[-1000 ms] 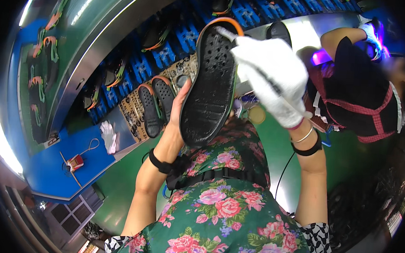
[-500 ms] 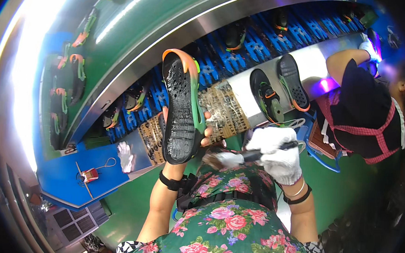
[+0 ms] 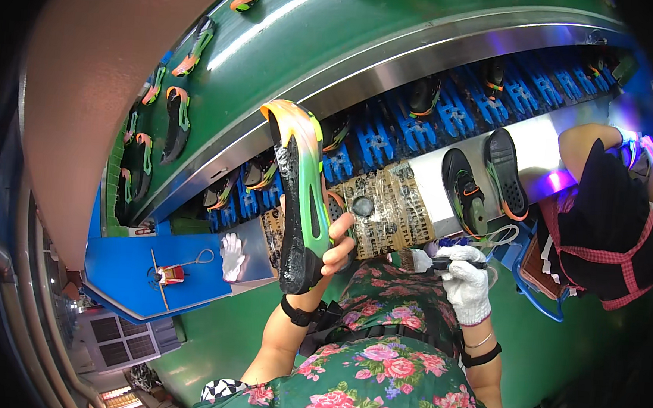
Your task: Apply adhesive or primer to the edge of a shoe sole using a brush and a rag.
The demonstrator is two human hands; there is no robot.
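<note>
My bare left hand [image 3: 339, 244] grips a shoe sole [image 3: 307, 180], black with an orange-to-green side wall. The sole stands on end, its side wall turned toward me, and its inner face shows only as a narrow wet-looking strip. Partly hidden behind it is a dark piece with an orange rim; whether I hold that too I cannot tell. My right hand [image 3: 464, 280], in a white glove, is closed around the dark handle of a brush [image 3: 416, 261]. The bristles point left, apart from the sole. A small round container [image 3: 362, 205] sits on the taped ledge beyond.
On the white ledge lie a shoe upper [image 3: 462, 190] and another sole [image 3: 506, 174]. Behind runs a blue-slatted conveyor [image 3: 455, 111] carrying shoe parts, under a green belt [image 3: 290, 60] with more soles. A loose glove [image 3: 231, 256] lies left. A co-worker [image 3: 602, 221] is at right.
My left hand has turned the sole from its inner face to its side wall. The brush has come farther from the sole, still in my right hand. The whole view has swung left.
</note>
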